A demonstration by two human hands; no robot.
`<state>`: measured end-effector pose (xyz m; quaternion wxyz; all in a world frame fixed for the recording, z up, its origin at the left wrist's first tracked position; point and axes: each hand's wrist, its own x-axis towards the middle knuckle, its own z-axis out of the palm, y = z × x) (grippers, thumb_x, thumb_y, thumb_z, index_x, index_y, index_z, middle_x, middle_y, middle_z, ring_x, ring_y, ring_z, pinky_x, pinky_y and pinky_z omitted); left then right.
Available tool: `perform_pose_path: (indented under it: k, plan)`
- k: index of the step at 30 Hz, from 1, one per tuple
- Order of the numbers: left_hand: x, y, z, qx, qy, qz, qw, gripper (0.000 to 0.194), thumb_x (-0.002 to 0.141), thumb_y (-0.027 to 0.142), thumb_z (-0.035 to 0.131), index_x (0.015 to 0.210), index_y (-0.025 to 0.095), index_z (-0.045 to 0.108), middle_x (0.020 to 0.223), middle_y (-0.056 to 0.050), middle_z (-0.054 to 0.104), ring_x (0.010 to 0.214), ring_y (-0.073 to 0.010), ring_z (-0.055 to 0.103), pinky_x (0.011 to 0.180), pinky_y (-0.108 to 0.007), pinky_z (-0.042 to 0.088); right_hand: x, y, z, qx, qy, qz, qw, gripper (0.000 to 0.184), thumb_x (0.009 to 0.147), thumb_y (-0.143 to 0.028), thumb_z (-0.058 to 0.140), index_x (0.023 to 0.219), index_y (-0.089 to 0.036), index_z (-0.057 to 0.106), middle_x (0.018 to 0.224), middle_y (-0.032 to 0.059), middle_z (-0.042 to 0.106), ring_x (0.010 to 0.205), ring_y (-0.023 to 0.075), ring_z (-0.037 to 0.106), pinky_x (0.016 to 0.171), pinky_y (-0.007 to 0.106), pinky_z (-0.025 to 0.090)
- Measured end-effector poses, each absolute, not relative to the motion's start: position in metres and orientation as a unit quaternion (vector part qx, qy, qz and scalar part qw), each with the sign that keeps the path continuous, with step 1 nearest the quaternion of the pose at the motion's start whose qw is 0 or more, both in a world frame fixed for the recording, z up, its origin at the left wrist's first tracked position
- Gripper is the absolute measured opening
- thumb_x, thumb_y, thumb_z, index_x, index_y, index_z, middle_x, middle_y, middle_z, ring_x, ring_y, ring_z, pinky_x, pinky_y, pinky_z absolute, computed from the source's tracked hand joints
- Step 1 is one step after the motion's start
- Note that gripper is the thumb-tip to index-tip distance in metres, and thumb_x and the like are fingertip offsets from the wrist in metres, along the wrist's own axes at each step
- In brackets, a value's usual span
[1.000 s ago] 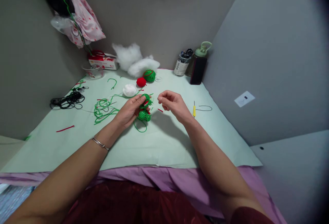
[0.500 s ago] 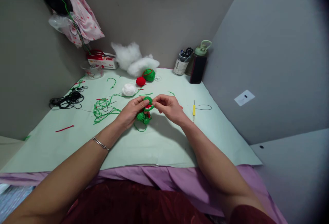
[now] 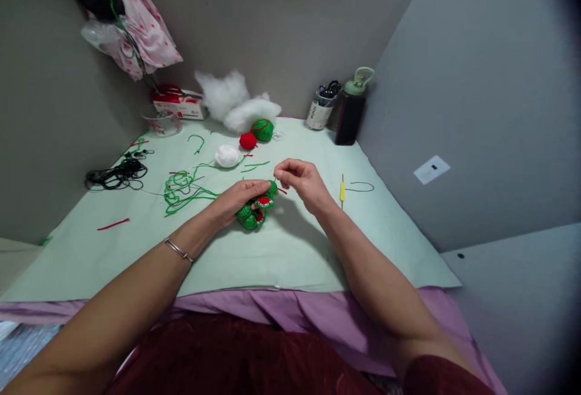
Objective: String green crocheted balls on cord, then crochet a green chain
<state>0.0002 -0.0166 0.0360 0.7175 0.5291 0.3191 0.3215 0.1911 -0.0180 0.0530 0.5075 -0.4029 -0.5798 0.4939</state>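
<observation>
My left hand (image 3: 242, 196) is closed around a green crocheted toy (image 3: 247, 219) and holds it just above the table. Red patches with white, tooth-like edging show on the toy, which has rounded green parts. My right hand (image 3: 299, 180) is pinched just above the toy's upper right end. From its fingertips a thin, dark needle (image 3: 275, 181) points down to the green stitches; most of it is hidden. A short red yarn piece (image 3: 282, 190) lies beside the toy. Loose green yarn (image 3: 181, 192) is tangled left of my left hand.
Behind my hands are a white yarn ball (image 3: 227, 156), a red yarn ball (image 3: 247, 141), a green yarn ball (image 3: 262, 130) and white stuffing (image 3: 249, 114). A yellow-handled crochet hook (image 3: 342, 192) lies right. Black cord (image 3: 120, 174), a clear bowl (image 3: 162, 124) and a bottle (image 3: 351, 110) stand around the edges.
My right hand came in to the toy, then lifted slightly away, still pinched. My left hand has turned the toy, so its red and white edges now face right and toward me.
</observation>
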Motion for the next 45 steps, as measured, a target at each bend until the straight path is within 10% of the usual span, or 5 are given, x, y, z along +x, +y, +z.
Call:
perform_pose_path:
  k: [22, 33, 45]
  plan:
    - [0.004, -0.02, 0.035, 0.499, 0.341, 0.294, 0.741, 0.045, 0.084, 0.059, 0.074, 0.079, 0.014, 0.069, 0.058, 0.002, 0.049, 0.047, -0.01, 0.045, 0.047, -0.024, 0.048, 0.197, -0.01, 0.05, -0.388, -0.443, 0.599, 0.544, 0.047, 0.067, -0.053, 0.089, 0.078, -0.021, 0.056, 0.074, -0.0028, 0.065, 0.065, 0.0096, 0.059, 0.058, 0.02, 0.047]
    - [0.005, -0.023, 0.038, 0.526, 0.307, 0.224, 0.761, 0.043, 0.082, 0.052, 0.079, 0.069, 0.02, 0.054, 0.05, 0.006, 0.039, 0.043, -0.0095, 0.04, 0.044, -0.023, 0.042, 0.193, -0.022, 0.067, -0.32, -0.489, 0.64, 0.499, 0.047, 0.076, -0.048, 0.085, 0.072, -0.02, 0.047, 0.051, -0.0135, 0.028, 0.045, 0.0028, 0.018, 0.045, 0.019, 0.015]
    - [0.001, -0.018, 0.032, 0.536, 0.306, 0.292, 0.731, 0.035, 0.074, 0.027, 0.087, 0.101, 0.018, 0.066, 0.078, 0.001, 0.061, 0.059, -0.0072, 0.051, 0.056, -0.02, 0.042, 0.198, -0.014, 0.056, -0.376, -0.404, 0.615, 0.563, 0.028, 0.077, -0.034, 0.083, 0.091, -0.019, 0.065, 0.076, -0.003, 0.069, 0.072, 0.0088, 0.065, 0.059, 0.016, 0.049]
